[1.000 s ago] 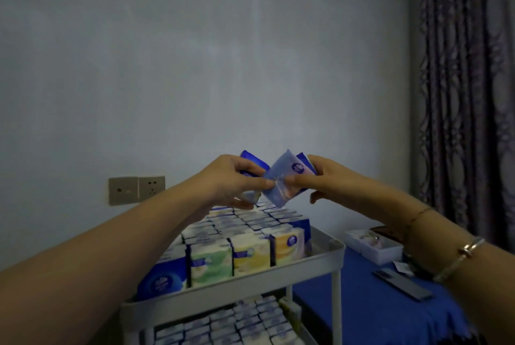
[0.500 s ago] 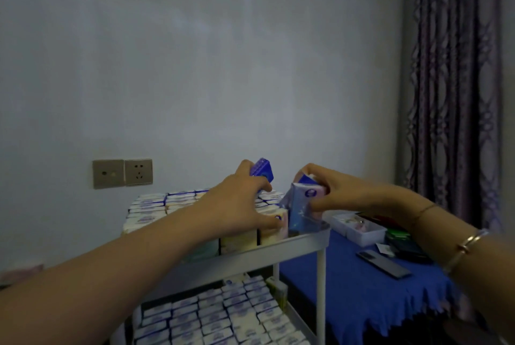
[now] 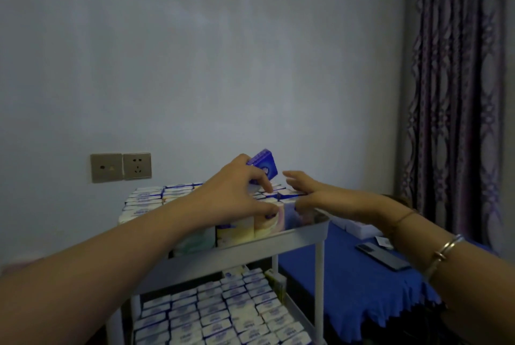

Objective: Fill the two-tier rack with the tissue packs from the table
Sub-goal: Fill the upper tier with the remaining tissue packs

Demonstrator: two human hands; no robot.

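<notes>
The left hand reaches over the top tier of the two-tier rack, its fingers curled round a blue tissue pack that stands tilted above the rows already packed there. The thumb lies lower, against the front of the upright pastel packs that stand at the tier's near rim.

Just to the right of it, the right hand lies flat with straight fingers on the tops of the white packs at the tier's right end, holding nothing; in this dim, soft picture its fingertips seem to press on those packs, though the contact is hard to make out. The two hands are near each other but apart, with the blue pack between and above them.

Behind and to the left of the left hand, the top tier is crowded with more rows of packs, leaving little free room. Below both forearms, the lower tier is also tightly filled with white packs.

Under the right forearm lies a desk with a blue cloth. On it lie a dark flat device and a white box, partly hidden by the arm. A bracelet circles the right wrist. On the wall beyond the left hand sits a double wall socket, and a patterned curtain hangs far right.
</notes>
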